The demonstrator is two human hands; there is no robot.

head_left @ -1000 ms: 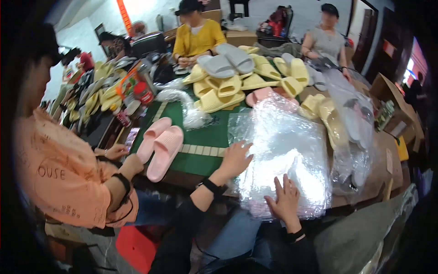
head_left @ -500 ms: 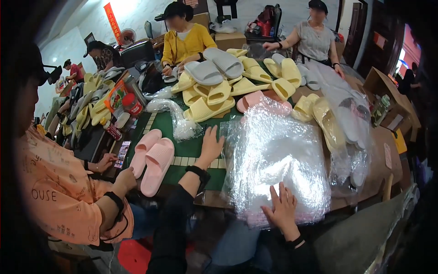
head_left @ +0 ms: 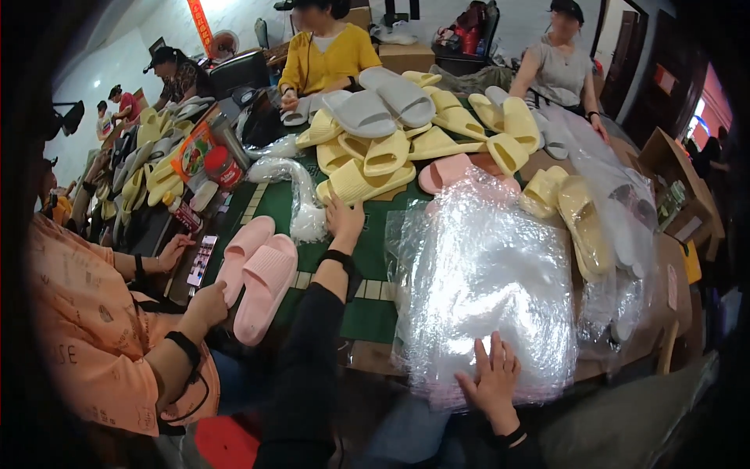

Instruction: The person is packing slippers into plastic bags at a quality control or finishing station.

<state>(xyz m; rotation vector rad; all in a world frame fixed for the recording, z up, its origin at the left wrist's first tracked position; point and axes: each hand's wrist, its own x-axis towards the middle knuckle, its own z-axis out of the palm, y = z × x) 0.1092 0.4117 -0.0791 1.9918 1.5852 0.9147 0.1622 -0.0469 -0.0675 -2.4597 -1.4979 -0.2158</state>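
Observation:
My left hand reaches over the green mat with its fingers stretched out. Its fingertips meet the near edge of a yellow slipper at the front of the pile; whether they press on it I cannot tell. Spread flat, my right hand rests on the near end of a stack of shiny clear plastic bags. A pair of pink slippers lies left of my left forearm, and a co-worker's hand touches one of them. Pink slippers also lie at the far end of the bags.
Grey slippers top the yellow pile. Bagged slippers lie right of the stack, near a cardboard box. A phone, a red-lidded jar and crumpled plastic are on the left. Co-workers are at the left and far sides.
My left hand has moved forward and left, from above the mat to the yellow slipper's edge. My right hand stays on the bags. The view has shifted slightly.

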